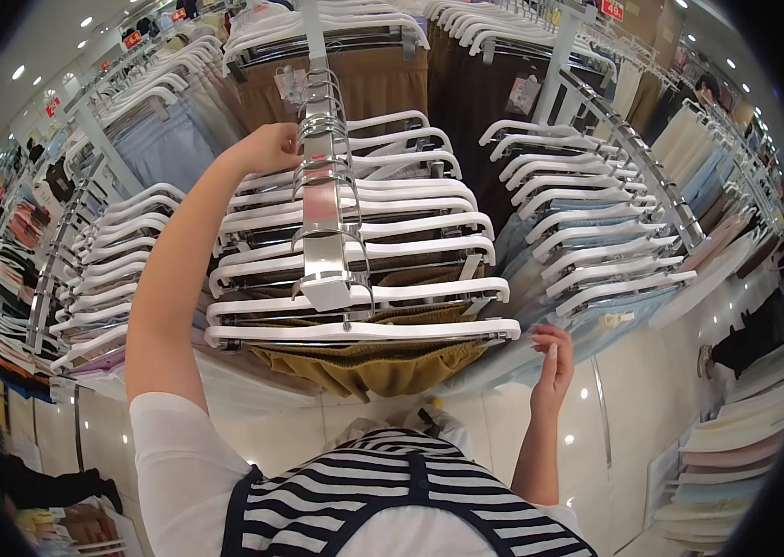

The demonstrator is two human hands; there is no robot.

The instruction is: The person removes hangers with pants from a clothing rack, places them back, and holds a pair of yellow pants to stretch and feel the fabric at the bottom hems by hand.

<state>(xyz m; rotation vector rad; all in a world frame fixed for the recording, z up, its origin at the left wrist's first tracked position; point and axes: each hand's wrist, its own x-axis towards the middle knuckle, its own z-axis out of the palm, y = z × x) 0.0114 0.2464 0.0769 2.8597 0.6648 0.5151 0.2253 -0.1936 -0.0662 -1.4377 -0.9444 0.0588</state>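
Observation:
My left hand (pixel 273 148) reaches over to the far part of the middle rail (pixel 322 251). Its fingers are curled in beside the metal hanger hooks (pixel 325 121), and what they hold is hidden. My right hand (pixel 552 357) is raised just off the right end of the nearest white hanger (pixel 364 332), fingers loosely bent and apart, holding nothing. From that hanger hangs a mustard-coloured garment with a gathered waist (pixel 364 367). Several more white hangers (pixel 420 190) with brown and dark garments line the rail behind it.
A right-hand rail (pixel 642 162) carries hangers with light blue garments. At the left, another row of white hangers (pixel 118 246) hangs close by. Brown trousers (pixel 336 88) hang behind. Folded garments (pixel 735 446) are stacked at lower right, and a person's dark-clothed legs (pixel 49 483) show at lower left.

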